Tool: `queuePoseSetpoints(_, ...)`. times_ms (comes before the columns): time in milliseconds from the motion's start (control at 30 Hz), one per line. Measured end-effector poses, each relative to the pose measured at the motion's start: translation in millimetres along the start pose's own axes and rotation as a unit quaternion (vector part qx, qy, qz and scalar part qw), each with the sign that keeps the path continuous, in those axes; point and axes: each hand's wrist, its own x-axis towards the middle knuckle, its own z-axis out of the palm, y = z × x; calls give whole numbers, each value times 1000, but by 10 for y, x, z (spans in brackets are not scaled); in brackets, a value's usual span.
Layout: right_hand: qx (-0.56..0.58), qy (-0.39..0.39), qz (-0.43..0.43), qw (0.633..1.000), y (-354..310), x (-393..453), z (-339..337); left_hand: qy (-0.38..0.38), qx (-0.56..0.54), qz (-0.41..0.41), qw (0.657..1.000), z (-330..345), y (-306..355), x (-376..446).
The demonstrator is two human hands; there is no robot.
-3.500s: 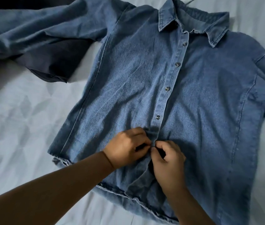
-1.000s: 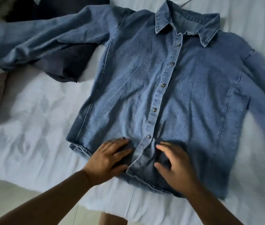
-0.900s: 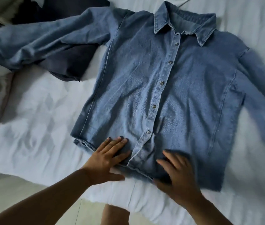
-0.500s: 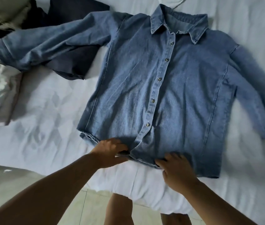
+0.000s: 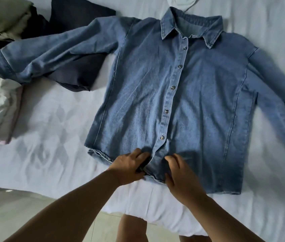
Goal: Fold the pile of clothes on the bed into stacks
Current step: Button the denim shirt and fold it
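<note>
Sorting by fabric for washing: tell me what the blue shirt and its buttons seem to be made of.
Blue shirt: looks like denim, matte, with a faded twill-like weave and visible topstitched seams. Buttons: small, dark, slightly glossy; plastic or metal, too small to tell.
</note>
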Motion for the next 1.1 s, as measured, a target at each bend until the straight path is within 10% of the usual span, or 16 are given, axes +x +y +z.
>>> queuePoseSetpoints(300, -1, 62, -55, 997, -29, -44, 104, 96, -12, 164, 982, 85, -28, -74)
queuePoseSetpoints(767, -170, -6, -161, 972, 85, -32, 277, 36, -269, -119, 955, -411, -200, -283)
queuePoseSetpoints(933, -180, -2, -173, 968, 24, -47, 326, 86, -101, 73, 988, -473, 99, -123)
queuePoseSetpoints(1100, -118, 36, -200, 972, 202, -198, 228, -83, 29, 175, 981, -219, 59, -138)
